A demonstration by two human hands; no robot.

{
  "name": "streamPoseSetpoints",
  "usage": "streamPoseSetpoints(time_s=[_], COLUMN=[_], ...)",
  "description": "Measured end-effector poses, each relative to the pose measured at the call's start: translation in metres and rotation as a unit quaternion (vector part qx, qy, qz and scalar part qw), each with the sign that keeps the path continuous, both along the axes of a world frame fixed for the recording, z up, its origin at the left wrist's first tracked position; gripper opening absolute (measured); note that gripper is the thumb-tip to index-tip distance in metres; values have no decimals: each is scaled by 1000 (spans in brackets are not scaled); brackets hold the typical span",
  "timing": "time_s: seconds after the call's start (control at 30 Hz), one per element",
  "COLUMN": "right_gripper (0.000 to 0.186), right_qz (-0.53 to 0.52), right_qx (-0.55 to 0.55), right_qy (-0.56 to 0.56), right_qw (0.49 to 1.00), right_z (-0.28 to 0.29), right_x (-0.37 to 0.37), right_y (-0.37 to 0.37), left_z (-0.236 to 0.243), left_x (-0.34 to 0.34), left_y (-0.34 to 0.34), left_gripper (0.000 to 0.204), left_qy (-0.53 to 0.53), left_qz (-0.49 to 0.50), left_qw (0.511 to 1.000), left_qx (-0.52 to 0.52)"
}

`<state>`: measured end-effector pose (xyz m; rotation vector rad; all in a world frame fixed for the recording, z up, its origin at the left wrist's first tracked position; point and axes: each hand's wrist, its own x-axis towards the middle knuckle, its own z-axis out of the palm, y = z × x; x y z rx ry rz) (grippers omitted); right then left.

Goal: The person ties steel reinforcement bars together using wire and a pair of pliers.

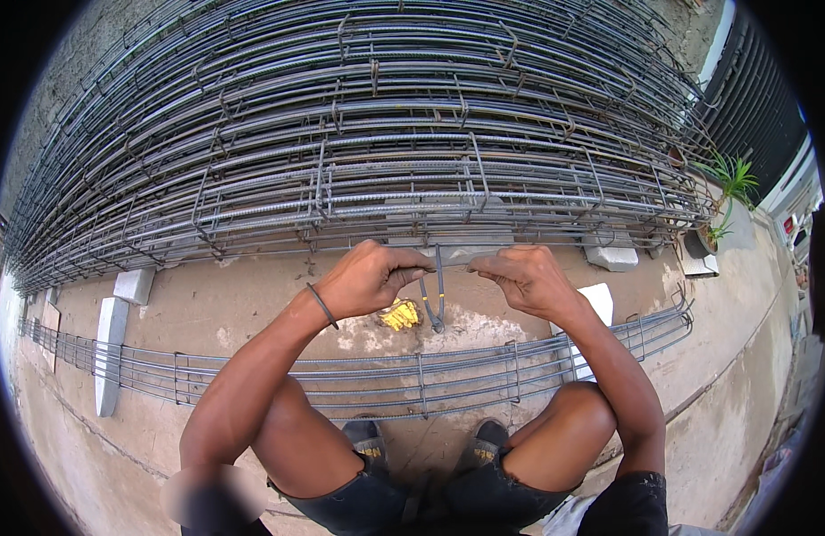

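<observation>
Both hands [377, 277] [524, 277] pinching bent wire loop [437, 299] between them

Just one package-like thing: a crumpled yellow wrapper [400, 314], flat on the concrete ground [252, 313], barely off centre toward six o'clock. Bright yellow, creased, irregular in outline; any print too small to tell. Far out at three o'clock, a small red-and-white patch [790, 225], perhaps a sign, too blurred to tell.
</observation>
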<state>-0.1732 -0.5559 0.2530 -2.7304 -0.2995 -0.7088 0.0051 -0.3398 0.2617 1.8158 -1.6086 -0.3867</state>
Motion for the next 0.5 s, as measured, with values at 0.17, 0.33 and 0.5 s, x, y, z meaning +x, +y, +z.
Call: streamPoseSetpoints(time_s=[0.17,0.33,0.5], right_gripper=[24,35,48], right_qz=[2,7,12], right_qx=[-37,41,-46], right_qy=[-32,-10,4], right_qw=[999,999,999], right_z=[8,3,-5], right_x=[0,2,0], right_y=[17,14,12], left_z=[-5,2,-8], left_x=[-6,-5,-1], left_y=[-5,-4,-2], left_gripper=[17,21,23], left_qy=[41,33,14], left_qz=[16,26,1], left_qw=[999,998,999], left_qx=[-8,42,44])
